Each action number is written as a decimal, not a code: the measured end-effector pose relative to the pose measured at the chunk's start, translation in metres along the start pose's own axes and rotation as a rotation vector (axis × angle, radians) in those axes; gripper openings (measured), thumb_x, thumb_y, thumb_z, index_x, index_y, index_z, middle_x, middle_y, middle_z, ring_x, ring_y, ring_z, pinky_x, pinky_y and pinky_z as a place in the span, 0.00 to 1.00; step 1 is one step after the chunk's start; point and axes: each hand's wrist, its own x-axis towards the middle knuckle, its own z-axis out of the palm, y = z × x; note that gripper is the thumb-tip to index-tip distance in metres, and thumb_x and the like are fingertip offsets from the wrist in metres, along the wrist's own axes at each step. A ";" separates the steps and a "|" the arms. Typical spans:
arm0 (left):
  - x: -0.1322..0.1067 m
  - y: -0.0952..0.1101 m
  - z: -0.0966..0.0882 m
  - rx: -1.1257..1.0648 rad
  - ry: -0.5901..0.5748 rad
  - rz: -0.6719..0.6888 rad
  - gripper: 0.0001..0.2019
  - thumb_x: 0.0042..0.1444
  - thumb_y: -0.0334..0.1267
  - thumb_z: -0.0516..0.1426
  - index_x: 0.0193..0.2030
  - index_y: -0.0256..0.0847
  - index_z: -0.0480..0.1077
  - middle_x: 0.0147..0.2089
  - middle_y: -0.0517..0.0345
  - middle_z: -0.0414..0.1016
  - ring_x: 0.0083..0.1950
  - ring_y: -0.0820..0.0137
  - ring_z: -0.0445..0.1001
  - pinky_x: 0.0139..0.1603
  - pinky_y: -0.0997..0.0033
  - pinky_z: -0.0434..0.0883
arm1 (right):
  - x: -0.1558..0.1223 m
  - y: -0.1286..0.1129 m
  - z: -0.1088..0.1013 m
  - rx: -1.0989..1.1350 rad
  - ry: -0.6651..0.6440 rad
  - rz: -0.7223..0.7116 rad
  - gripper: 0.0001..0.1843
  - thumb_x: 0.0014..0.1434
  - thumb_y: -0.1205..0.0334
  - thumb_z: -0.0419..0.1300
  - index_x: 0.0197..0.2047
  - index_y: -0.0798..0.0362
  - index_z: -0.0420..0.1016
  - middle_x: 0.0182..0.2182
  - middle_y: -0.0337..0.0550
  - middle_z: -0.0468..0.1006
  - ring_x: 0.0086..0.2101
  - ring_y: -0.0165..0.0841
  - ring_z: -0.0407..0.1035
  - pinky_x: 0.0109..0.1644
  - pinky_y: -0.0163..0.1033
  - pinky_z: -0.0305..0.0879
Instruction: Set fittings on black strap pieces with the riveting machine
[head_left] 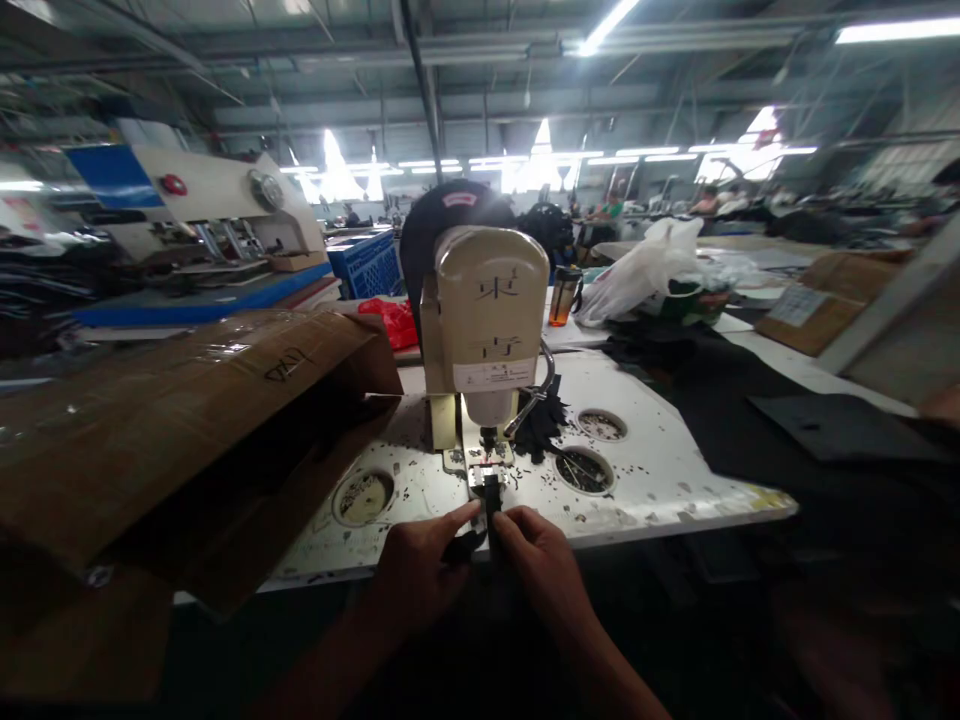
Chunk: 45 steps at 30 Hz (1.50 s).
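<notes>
The right hand (541,560) pinched a black strip (492,497) at the table's (664,475) near edge. The left hand (415,563) angled inward, its grip unclear.

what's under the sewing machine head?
Under the machine head: lit metal parts, with a black strip running up to them between the left hand and right hand. Any strip beneath the metal parts is covered; its end can't be seen.

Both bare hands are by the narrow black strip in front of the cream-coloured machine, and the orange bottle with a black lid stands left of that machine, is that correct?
Not quite: the head view shows the orange, black-lidded bottle standing right of the cream-coloured machine. The rest holds.
</notes>
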 end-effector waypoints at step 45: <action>-0.016 0.004 0.007 -0.058 -0.077 -0.066 0.04 0.61 0.37 0.56 0.41 0.43 0.70 0.25 0.60 0.74 0.24 0.69 0.73 0.27 0.71 0.59 | 0.021 0.001 0.008 0.260 -0.016 0.284 0.21 0.58 0.42 0.63 0.32 0.52 0.68 0.16 0.31 0.65 0.17 0.27 0.59 0.20 0.31 0.53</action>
